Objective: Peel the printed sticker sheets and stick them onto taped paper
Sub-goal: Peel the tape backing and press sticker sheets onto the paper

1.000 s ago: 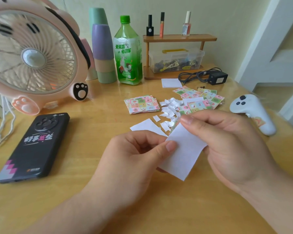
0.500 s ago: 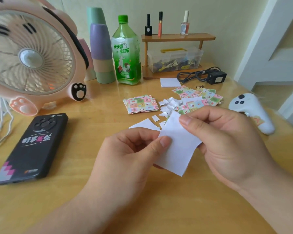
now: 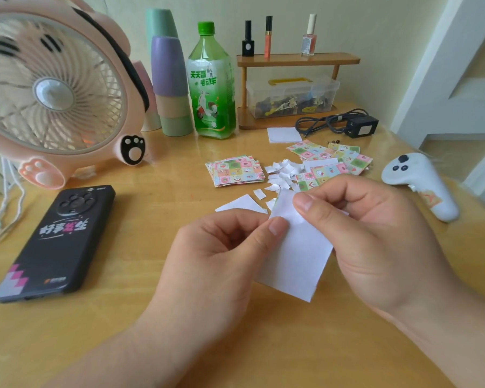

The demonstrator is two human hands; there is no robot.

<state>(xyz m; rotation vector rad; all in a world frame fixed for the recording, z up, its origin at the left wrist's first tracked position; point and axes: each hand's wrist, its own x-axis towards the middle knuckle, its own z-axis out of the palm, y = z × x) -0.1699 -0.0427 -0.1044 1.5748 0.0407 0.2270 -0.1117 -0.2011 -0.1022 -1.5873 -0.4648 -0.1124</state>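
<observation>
Near the centre of the frame, the left hand (image 3: 216,256) and right hand (image 3: 375,236) each pinch the upper edge of a sticker sheet (image 3: 300,261), white back up, just above the table (image 3: 123,317). Behind the hands lie white paper scraps (image 3: 280,175), a stack of printed stickers (image 3: 237,170), loose printed sheets (image 3: 331,155) and a white paper (image 3: 240,204) partly hidden by the left hand. A phone (image 3: 59,242) lies at left below a pink fan (image 3: 53,91). A green bottle (image 3: 212,85), stacked cups (image 3: 170,85) and a wooden shelf (image 3: 297,60) stand at the top. A white controller (image 3: 420,183) rests at right.
</observation>
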